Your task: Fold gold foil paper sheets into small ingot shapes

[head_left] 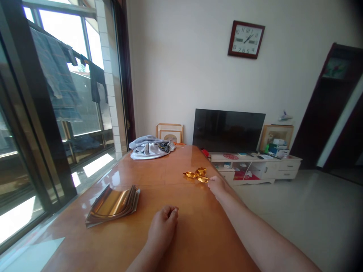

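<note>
- Left hand point(162, 226): curled into a loose fist, resting on the desk, with nothing visible in it.
- Right hand point(217, 187): reaching forward, its fingertips point(210, 178) at the end of the foil; cannot tell whether they grip it or only touch it.
- Folded gold foil piece point(196, 175): crumpled into a loose, lobed shape, lying on the desk directly ahead of the right hand.
- Stack of gold foil sheets point(112, 205): flat, slightly fanned pile on the desk's window side, left of the left hand.
- Glossy wooden desk point(198, 234): long, orange-brown, running beside the window.
- Grey cloth bundle point(150, 148): heaped at the desk's far end.
- Flat-screen television point(228, 130): dark, standing on a cream TV cabinet point(255, 170) beyond the desk.
- Wall clock point(246, 39): square, dark-framed, hung above the television.
- Framed pictures point(169, 133): leaning behind the desk's far end.
</note>
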`<state>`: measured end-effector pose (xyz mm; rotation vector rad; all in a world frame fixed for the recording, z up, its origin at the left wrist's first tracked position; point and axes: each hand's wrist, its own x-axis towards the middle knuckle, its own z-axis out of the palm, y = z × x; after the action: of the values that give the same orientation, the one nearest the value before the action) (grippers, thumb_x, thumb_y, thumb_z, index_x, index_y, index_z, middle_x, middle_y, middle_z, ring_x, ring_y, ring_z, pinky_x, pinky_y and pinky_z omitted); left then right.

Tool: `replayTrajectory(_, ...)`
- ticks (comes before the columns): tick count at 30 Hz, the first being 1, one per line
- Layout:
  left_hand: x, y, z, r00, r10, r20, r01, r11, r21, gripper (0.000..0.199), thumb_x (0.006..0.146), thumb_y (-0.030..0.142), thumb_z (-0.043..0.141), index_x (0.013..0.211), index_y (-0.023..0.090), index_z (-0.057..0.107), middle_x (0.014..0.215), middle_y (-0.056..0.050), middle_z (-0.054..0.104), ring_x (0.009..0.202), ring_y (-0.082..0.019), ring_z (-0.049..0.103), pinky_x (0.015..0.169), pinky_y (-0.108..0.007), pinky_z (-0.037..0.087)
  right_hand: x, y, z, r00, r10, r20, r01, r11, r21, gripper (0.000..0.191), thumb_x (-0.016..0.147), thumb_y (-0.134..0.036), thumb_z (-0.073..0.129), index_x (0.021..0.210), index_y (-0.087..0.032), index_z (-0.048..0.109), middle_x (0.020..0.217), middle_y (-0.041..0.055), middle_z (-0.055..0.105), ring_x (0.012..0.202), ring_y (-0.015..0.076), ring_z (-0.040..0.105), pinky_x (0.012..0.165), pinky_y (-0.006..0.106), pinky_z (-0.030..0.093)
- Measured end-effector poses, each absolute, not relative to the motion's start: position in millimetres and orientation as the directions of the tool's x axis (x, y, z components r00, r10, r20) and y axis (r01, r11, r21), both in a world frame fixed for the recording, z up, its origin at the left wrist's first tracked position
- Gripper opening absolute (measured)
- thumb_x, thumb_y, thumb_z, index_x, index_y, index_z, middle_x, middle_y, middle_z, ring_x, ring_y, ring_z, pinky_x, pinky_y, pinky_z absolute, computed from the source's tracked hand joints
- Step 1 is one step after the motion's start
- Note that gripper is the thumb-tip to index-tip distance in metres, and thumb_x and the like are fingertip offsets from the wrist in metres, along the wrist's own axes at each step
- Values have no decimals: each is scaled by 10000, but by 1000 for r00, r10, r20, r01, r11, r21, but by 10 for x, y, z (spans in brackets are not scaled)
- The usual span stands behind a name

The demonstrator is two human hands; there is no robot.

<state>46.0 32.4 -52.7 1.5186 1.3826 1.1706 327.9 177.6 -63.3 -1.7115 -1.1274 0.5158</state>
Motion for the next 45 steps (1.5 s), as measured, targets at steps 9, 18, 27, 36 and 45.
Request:
replayTrajectory(9, 490, 287, -469, -27, 992, 121, 340, -105, 934, 290, 804, 482, 592, 777, 213, 698, 667, -36, 659, 732, -236, 620, 641, -282, 414, 3258, 2192, -650, 467, 846, 256, 633, -117, -766, 38, 704, -181, 630, 684, -214, 631, 715, 37, 677, 681, 200, 587, 571, 259, 305)
replayTrajectory(18, 464, 308, -482, 6, 993, 116, 387, -109, 915, 327, 850, 499, 564, 755, 205, 670, 635, -14, 616, 661, -202, 563, 608, -264, 367, 3267, 2287, -677, 475, 845, 247, 637, -136, -759, 191, 709, -221, 660, 899, -209, 678, 842, 70, 720, 745, 224, 629, 597, 263, 345)
replayTrajectory(27, 450, 344, -538, 47, 990, 137, 442, -143, 885, 334, 901, 480, 516, 806, 196, 664, 652, 2, 595, 656, -179, 555, 603, -256, 339, 3302, 2071, -679, 462, 856, 232, 648, -147, -747, 141, 786, -323, 631, 839, -210, 696, 814, 40, 727, 732, 203, 635, 571, 255, 365)
replayTrajectory(36, 443, 347, -575, 63, 986, 156, 434, -168, 885, 342, 912, 472, 506, 820, 179, 655, 653, 11, 570, 648, -166, 536, 602, -260, 335, 3261, 2151, -588, 397, 906, 145, 693, -192, -695, 288, 956, -355, 613, 1169, -164, 648, 1175, 81, 657, 998, 225, 650, 846, 390, 556)
replayTrajectory(45, 445, 352, -585, 50, 987, 153, 420, -159, 893, 327, 919, 461, 508, 801, 187, 642, 647, 9, 576, 646, -165, 539, 605, -262, 345, 3257, 1990, -508, 364, 895, 258, 733, -105, -672, 210, 939, -320, 580, 944, -160, 715, 964, 82, 710, 897, 244, 666, 780, 357, 528)
